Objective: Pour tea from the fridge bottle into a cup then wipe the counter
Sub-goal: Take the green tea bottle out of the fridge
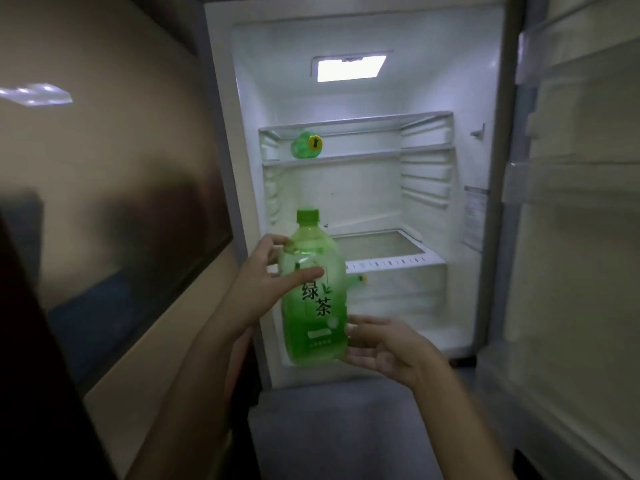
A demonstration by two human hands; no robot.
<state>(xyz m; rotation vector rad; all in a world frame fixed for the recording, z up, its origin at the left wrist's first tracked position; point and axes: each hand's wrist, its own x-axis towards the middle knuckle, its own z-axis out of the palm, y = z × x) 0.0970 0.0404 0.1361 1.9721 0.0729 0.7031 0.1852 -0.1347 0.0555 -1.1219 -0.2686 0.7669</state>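
A: The bottle (313, 292)?
B: Upright before the open fridge (426, 174); left hand (266, 278) grips its upper body, thumb across front.
A: The right hand (381, 344)?
B: Fingers relaxed, touching its lower side.

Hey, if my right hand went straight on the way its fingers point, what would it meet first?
The green tea bottle. The right hand points left at its lower body, fingertips apparently touching it, though depth is unclear. The left hand grips it higher up.
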